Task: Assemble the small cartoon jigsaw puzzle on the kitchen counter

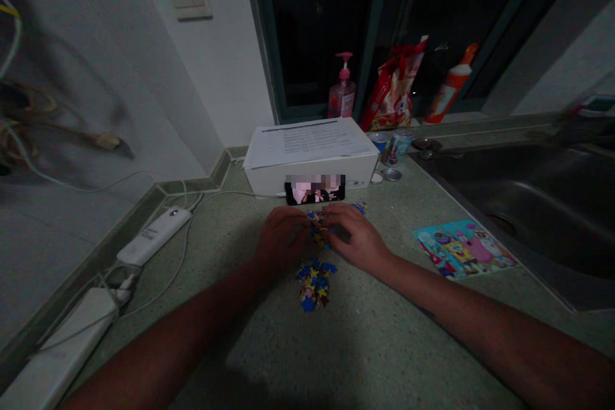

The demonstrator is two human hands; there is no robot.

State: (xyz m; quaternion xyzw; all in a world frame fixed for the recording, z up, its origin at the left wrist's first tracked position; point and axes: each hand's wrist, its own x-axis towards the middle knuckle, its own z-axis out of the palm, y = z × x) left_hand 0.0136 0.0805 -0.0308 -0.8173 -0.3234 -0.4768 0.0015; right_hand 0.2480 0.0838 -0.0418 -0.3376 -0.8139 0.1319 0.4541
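On the speckled green counter lies a small cluster of colourful jigsaw puzzle pieces (318, 230), partly covered by my fingers. My left hand (283, 232) is curled at its left edge, fingertips touching it. From the other side my right hand (356, 237) bends its fingers and thumb onto the same pieces. Whether the pieces are joined is too small to tell. Closer to me sits a loose heap of blue, yellow and red puzzle pieces (315, 282). A few more pieces (360, 207) show just beyond my right hand. To the right lies a bright cartoon picture card (465, 248).
A phone (315, 191) leans on a white box (307, 157) with papers on top. A can (398, 146) and small lids stand beside it. The metal sink (528, 198) is at right; a white power strip (72, 343), power bank (154, 236) and cables run along the left.
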